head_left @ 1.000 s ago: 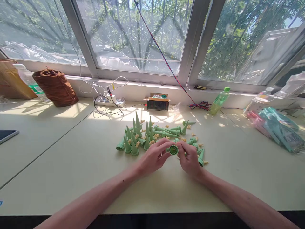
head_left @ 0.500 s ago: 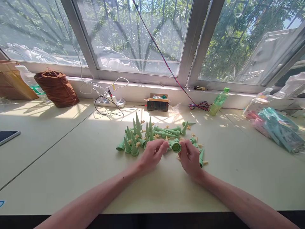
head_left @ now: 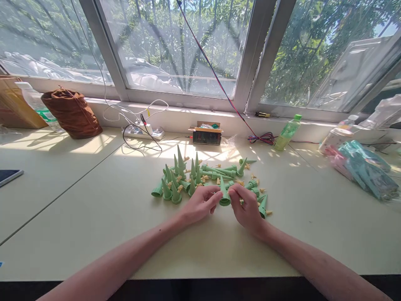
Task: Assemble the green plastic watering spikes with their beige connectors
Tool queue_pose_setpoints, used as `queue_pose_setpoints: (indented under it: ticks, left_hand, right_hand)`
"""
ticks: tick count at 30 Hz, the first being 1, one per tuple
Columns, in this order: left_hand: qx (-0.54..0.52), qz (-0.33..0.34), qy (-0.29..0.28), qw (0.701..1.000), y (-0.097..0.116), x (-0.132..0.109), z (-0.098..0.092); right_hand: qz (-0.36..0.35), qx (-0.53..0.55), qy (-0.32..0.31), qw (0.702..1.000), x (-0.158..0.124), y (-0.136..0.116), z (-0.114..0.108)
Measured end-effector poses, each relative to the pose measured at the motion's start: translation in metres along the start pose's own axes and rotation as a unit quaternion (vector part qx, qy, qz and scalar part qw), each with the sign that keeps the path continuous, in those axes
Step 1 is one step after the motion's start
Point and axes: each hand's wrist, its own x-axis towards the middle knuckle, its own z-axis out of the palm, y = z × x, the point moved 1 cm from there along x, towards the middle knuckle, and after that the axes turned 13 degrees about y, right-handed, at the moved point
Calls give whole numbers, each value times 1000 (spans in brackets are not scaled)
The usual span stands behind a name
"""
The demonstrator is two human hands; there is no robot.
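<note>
A green cone-shaped plastic plant watering spike (head_left: 224, 196) stands between my hands, its point up and its open ribbed collar facing down towards me. My left hand (head_left: 205, 201) pinches its left side between thumb and fingers. At the spike's right side, the fingers of my right hand (head_left: 246, 205) are pinched together; whatever they hold there is too small or hidden to name. Just beyond my hands lies a pile of similar green spikes (head_left: 176, 194), some upright and some on their sides. Small yellowish valve pieces (head_left: 262, 190) are scattered among them, several fitted to spikes.
Behind the pile stand a small open box (head_left: 206, 137), a power strip (head_left: 140, 132) with cables and a green bottle (head_left: 287, 133). A brown drawstring bag (head_left: 72, 113) sits at the back left, a phone (head_left: 10, 176) at the left edge. Plastic bags (head_left: 368, 169) lie on the right.
The spike in my hands has turned from its open end facing me to point up. My right hand has shifted slightly left, closer to my left hand.
</note>
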Motion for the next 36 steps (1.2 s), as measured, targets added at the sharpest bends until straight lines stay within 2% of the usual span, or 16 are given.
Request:
queue_pose_setpoints:
  ticks: [4,12,19,24,28,32,36]
  left_hand:
    - [14,33,11,999,1,-1,0]
    - [134,185,56,972,3,-2,1]
    - [130,219,54,966,-1,-3,3]
    - [106,188,62,974,-1,0,5]
    - [18,121,66,990,-5,3,6]
    - [-59,47,41,996,-4,5,6]
    - [-67,2,15,998,-4,5,6]
  right_hand:
    - [3,-1,-4,1000,1,0,0]
    - [16,-27,-1,1000,1,0,1]
    - [29,-35,9,999,-1,3,2]
    - [50,-42,23,998,-3,5,3]
    - [52,-28,16,998,-4,3,4]
    - [27,-18,9,999,-3,-1,4]
    - [11,-23,8,1000,-3,-3,5]
